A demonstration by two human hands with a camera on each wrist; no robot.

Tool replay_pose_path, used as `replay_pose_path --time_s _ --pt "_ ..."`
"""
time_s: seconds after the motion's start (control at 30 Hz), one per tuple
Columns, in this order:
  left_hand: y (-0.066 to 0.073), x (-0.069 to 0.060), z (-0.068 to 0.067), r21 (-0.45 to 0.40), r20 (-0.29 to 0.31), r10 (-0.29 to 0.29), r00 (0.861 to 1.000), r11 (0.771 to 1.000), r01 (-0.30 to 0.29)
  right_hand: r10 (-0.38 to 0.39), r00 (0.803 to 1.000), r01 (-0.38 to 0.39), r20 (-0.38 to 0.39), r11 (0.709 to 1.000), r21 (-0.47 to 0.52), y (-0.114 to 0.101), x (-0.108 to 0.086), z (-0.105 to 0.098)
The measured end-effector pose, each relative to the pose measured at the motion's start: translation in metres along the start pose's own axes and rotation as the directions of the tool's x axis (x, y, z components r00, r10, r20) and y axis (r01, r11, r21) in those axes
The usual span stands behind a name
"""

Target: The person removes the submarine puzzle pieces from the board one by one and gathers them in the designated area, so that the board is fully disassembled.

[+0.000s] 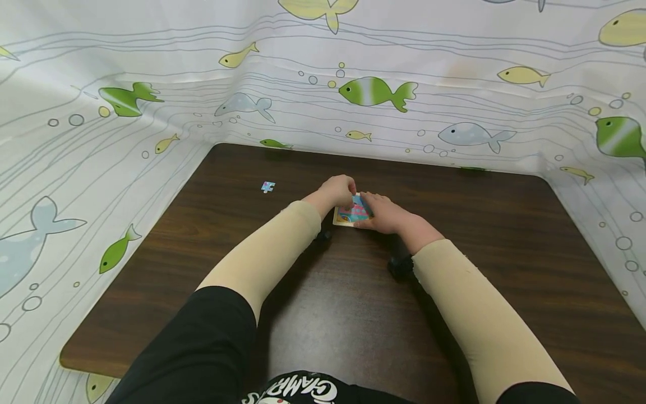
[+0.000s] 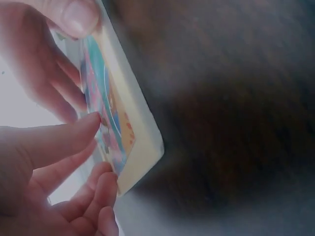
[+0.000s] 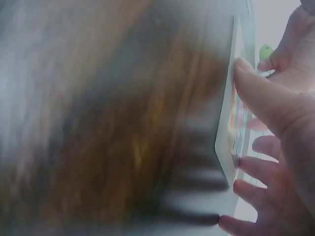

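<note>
A small framed jigsaw puzzle [image 1: 345, 217] with a blue and pink picture and a pale border lies towards the back of the table. My left hand [image 1: 337, 189] is over its left part, fingers curled. In the left wrist view the left thumb [image 2: 88, 129] is close against the picture; whether a piece is pinched there is hidden. My right hand [image 1: 386, 215] grips the puzzle's right part, thumb [image 3: 248, 73] on the near border, the other fingers spread about the far and right edges. A loose blue jigsaw piece [image 1: 268, 187] lies farther left.
The dark wooden table [image 1: 222, 235] has rounded corners. A white cloth [image 1: 303, 106] printed with fish hangs behind it and along both sides. Dark wrist devices [image 1: 400, 266] show below the pale sleeves.
</note>
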State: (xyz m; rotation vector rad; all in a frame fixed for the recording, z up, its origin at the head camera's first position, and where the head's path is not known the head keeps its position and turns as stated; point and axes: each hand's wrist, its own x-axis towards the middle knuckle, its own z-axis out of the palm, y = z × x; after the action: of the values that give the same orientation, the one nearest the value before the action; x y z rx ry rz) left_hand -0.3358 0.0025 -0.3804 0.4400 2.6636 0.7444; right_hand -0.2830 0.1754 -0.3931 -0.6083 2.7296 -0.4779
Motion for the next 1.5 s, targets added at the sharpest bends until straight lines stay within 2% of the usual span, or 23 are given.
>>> replay_pose_path --time_s 0.13,0.3,0.4,0.9,1.0,1.2,1.37,1.5 --pt "0.001 0.001 0.002 0.044 -0.023 -0.010 1.000 0.999 0.011 -0.011 1.000 0.011 0.006 1.000 0.009 0.004 -0.001 -0.003" --pt "0.005 0.000 0.001 0.129 -0.044 -0.049 0.998 0.990 0.054 0.003 1.000 -0.003 0.001 1.000 -0.007 0.005 -0.004 -0.005" --pt "0.006 -0.001 0.001 0.153 -0.051 -0.064 0.997 0.986 0.071 0.007 1.000 -0.007 -0.001 1.000 -0.006 0.006 -0.005 -0.005" --pt "0.004 0.001 0.000 0.083 -0.019 -0.055 0.998 0.995 0.057 0.021 1.000 -0.021 -0.017 1.000 -0.001 0.007 -0.008 -0.002" --pt "0.003 0.002 0.001 0.044 -0.015 -0.057 0.998 0.997 0.057 0.020 1.000 -0.020 -0.019 1.000 0.001 0.008 -0.008 -0.002" --pt "-0.002 0.005 0.002 -0.110 -0.038 -0.065 0.997 0.992 0.060 0.016 1.000 -0.016 -0.017 1.000 0.008 0.007 -0.007 -0.002" --pt "-0.005 0.008 0.002 -0.243 -0.045 -0.107 0.993 0.966 0.093 0.017 1.000 -0.017 -0.019 1.000 0.004 0.007 -0.007 -0.003" --pt "-0.006 0.008 0.001 -0.353 -0.059 -0.143 0.988 0.929 0.114 0.011 1.000 -0.011 -0.018 1.000 -0.002 0.007 -0.008 -0.003"
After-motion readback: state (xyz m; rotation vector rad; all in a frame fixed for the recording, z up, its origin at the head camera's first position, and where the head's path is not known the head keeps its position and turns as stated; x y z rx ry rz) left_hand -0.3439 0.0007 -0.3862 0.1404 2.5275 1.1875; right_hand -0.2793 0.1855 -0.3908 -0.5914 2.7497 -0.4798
